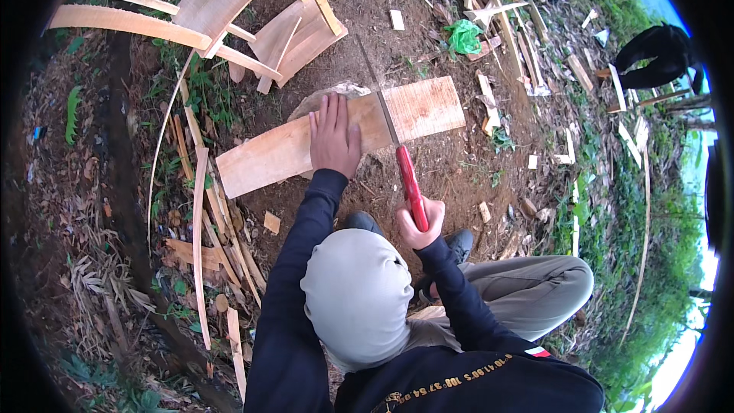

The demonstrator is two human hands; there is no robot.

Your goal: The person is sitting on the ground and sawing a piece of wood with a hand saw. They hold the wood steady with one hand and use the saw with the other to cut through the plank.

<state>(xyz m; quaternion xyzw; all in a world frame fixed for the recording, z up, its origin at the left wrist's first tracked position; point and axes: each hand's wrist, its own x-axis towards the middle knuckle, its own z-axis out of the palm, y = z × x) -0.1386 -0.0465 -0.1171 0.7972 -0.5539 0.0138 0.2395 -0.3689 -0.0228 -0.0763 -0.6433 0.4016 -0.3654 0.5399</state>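
Note:
A pale, flat wooden board lies tilted across a low light-coloured block, possibly a stump, mostly hidden underneath. My left hand rests flat on the middle of this board, fingers stretched out together and thumb slightly apart. In my right hand is the red handle of a handsaw, with the fingers wrapped round it. Its narrow blade crosses the board to the right of my left hand, the tip pointing away past the far edge. How deep the blade sits in the wood, I cannot tell.
Beyond the board to the left stands a wooden frame like a chair. Long wood strips lie at the left. A green plastic bag and several offcuts lie far right. A black shape is at the right edge.

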